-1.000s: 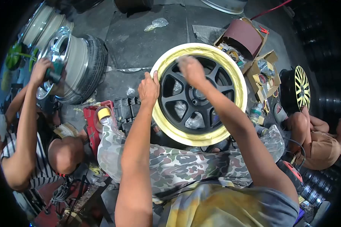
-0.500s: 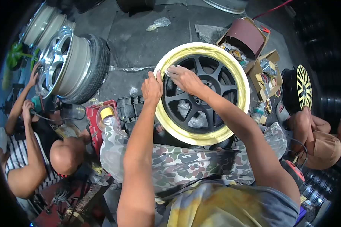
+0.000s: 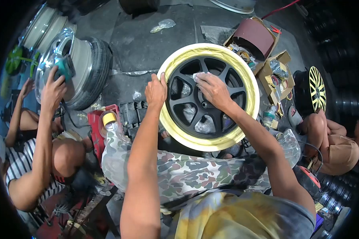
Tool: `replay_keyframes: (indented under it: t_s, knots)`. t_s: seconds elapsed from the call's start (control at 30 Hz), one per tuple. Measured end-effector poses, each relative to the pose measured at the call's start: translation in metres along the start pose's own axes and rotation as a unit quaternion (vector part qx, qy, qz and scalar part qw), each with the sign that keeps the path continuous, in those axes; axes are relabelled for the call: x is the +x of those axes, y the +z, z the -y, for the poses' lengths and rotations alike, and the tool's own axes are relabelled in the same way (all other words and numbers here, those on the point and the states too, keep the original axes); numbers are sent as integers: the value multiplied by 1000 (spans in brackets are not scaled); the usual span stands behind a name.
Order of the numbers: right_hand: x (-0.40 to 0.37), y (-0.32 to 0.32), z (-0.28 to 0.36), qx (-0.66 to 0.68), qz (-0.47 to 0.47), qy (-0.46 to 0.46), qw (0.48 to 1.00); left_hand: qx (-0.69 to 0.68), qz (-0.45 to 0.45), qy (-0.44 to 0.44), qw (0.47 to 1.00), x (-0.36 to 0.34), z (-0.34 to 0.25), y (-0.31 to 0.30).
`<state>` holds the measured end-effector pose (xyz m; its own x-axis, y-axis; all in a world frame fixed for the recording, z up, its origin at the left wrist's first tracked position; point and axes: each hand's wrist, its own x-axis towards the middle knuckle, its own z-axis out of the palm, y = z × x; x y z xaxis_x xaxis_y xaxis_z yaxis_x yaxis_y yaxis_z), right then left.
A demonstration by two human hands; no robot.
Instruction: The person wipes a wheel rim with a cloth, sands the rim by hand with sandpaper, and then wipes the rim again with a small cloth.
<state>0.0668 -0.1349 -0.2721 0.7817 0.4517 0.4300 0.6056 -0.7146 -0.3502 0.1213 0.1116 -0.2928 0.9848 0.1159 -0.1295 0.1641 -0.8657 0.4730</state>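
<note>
A black-spoked wheel (image 3: 201, 65) lies in front of me, its outer rim covered in pale yellow masking (image 3: 249, 97). My left hand (image 3: 156, 91) grips the masked rim at its left edge, thumb on the near side of the lip. Over the upper part of the spokes, my right hand (image 3: 213, 91) is closed on a small white pad (image 3: 196, 77), pressed near a spoke by the hub. Whether the pad is cloth or paper I cannot make out. Crumpled clear plastic (image 3: 204, 124) shows through the gaps between the lower spokes.
At left, a co-worker holds a green tool (image 3: 64, 69) against a shiny wheel with a tyre (image 3: 92, 73). Cardboard boxes (image 3: 273, 79) of tape rolls and a brown sandpaper roll (image 3: 253, 38) stand at right. Another person sits beside a yellow-spoked wheel (image 3: 317, 89). A red toolbox (image 3: 95, 123) lies left.
My right hand has moved with the white pad from the rim's left inner edge rightward onto the spokes. My left hand stays on the rim. The co-worker at left has raised the green tool.
</note>
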Motion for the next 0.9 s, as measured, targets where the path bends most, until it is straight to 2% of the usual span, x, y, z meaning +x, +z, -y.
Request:
replay_keyframes:
  t_s: [0.1, 0.23, 0.27, 0.37, 0.47, 0.53, 0.6, 0.67, 0.73, 0.77, 0.9]
  knots:
    - [-7, 3, -2, -48, 0, 21, 999, -4, -3, -2, 1000, 0, -1, 0]
    - [-19, 15, 15, -15, -8, 35, 999, -8, 10, -11, 1000, -2, -3, -5]
    - [-24, 17, 25, -28, 33, -6, 999, -6, 13, -14, 1000, -4, -2, -5]
    - [-42, 38, 66, 28, 49, -42, 997, -14, 8, -6, 1000, 0, -2, -3]
    - [-22, 70, 90, 44, 56, -38, 997, -17, 8, -3, 1000, -1, -1, -4]
    - [-3, 79, 100, 40, 121, 0, 992, -26, 16, -8, 999, 0, -1, -4]
    - [-9, 69, 89, 33, 118, -31, 992, -23, 16, -8, 1000, 3, -1, -4]
    - [-29, 48, 59, 42, 64, -80, 994, -29, 18, -19, 999, 0, -2, -2]
    - [-33, 20, 28, -6, 52, -18, 998, -41, 29, 6, 999, -3, -4, -8]
    - [-31, 9, 26, -7, 58, 4, 998, -59, 43, -9, 997, -1, -2, -7]
    - [-42, 23, 52, 26, 65, 18, 997, -13, 62, -6, 998, 0, -4, -13]
